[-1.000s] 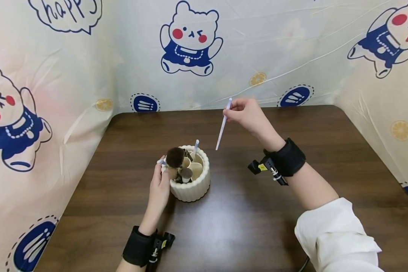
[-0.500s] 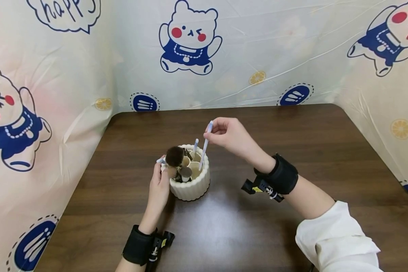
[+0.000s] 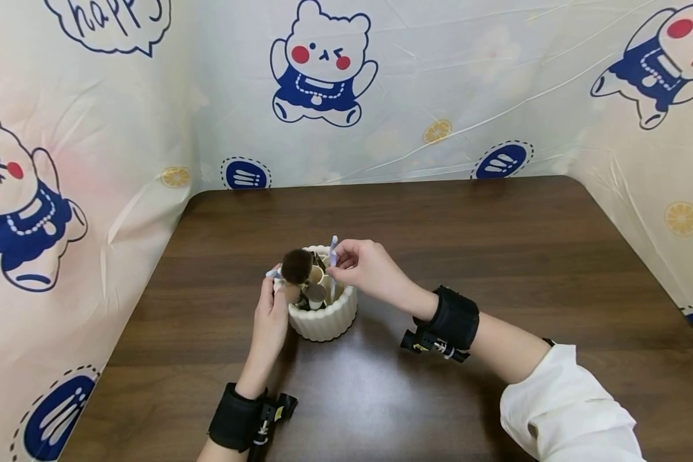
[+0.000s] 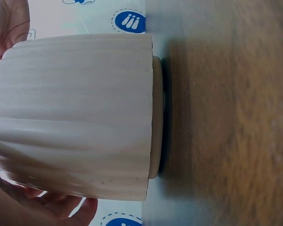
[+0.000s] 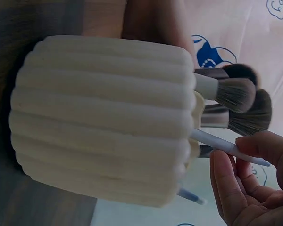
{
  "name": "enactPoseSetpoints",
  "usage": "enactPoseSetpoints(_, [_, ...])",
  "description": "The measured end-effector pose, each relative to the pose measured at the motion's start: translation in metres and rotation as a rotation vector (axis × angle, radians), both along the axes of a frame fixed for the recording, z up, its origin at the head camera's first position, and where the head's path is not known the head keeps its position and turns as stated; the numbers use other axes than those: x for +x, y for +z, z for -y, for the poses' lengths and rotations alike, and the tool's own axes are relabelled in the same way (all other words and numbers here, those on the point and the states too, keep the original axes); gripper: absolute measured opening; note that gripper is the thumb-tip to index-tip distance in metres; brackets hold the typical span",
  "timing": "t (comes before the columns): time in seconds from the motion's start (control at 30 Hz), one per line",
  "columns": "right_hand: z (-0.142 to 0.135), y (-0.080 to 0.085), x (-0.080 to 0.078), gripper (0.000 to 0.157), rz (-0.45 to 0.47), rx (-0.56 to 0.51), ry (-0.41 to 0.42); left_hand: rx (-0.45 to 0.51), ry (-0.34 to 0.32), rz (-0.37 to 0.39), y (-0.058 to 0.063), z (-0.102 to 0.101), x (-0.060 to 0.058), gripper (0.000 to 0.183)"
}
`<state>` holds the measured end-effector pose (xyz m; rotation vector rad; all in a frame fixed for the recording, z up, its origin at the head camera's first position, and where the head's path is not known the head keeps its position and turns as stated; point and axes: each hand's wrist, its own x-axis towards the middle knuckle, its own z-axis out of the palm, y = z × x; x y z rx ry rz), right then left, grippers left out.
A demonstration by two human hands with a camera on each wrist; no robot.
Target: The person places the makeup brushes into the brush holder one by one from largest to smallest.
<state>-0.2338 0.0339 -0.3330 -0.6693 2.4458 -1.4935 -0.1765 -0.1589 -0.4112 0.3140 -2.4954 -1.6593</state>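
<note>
A cream fluted brush holder point(image 3: 323, 327) stands upright on the table. My left hand point(image 3: 271, 321) grips its left side, fingers curled round the wall in the left wrist view. Between the thumb and fingers of my right hand point(image 3: 362, 263) is a thin lilac stick point(image 5: 217, 141), its lower end inside the holder at the right side. Makeup brushes point(image 5: 236, 94) rise from the holder, bristles up, including a large dark fluffy brush point(image 3: 297, 266). Another lilac stick point(image 5: 192, 196) pokes out behind the rim. A pale stick end point(image 3: 274, 273) shows by the left fingertips.
The dark wooden table point(image 3: 439, 218) extends around the holder, its back edge meeting a printed curtain point(image 3: 404, 77). Black wrist straps with small cameras are on both forearms, the right wrist camera point(image 3: 433, 343) hanging low near the tabletop. A white sleeve point(image 3: 566, 404) covers the right arm.
My right hand has come left and down from beyond the holder, bringing the lilac stick's lower end into it. The left hand and the holder have stayed in place.
</note>
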Motion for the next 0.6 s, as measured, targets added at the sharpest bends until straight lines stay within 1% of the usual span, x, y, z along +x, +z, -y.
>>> enactPoseSetpoints(0.33, [0.004,-0.010,0.008,0.006,-0.011,0.030,0.029,0.007,0.004,0.012,-0.001,0.000,-0.001,0.045])
enactPoseSetpoints(0.6, [0.005,-0.014,0.013,0.003,-0.034,0.060,0.041,-0.005,-0.003,-0.005,0.000,-0.001,0.000,0.045])
